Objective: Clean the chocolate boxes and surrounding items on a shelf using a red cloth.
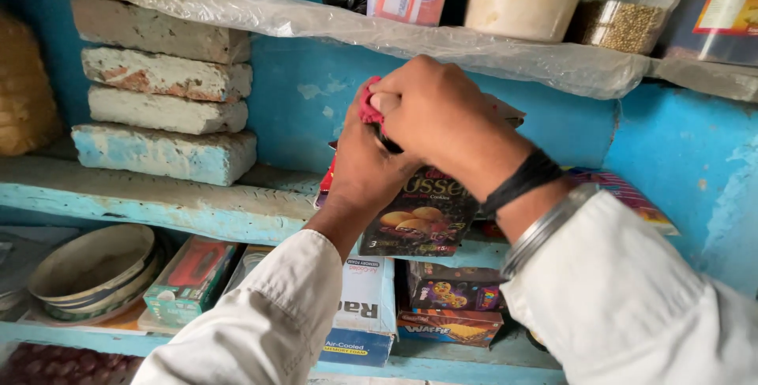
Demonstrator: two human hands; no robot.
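Both hands meet at the middle shelf [158, 195]: the left hand [363, 164] steadies an upright dark biscuit packet [422, 215], seemingly keeping it from tipping. The right hand [442, 116] pinches a red scrap [369, 108] at its top.

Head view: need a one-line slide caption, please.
Both hands, left hand and right hand, grip a dark biscuit packet on a blue shelf.

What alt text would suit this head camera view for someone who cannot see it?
Two hands, left hand and right hand, grip a red cloth above a dark biscuit box on a blue shelf; stacked bricks sit to the left.
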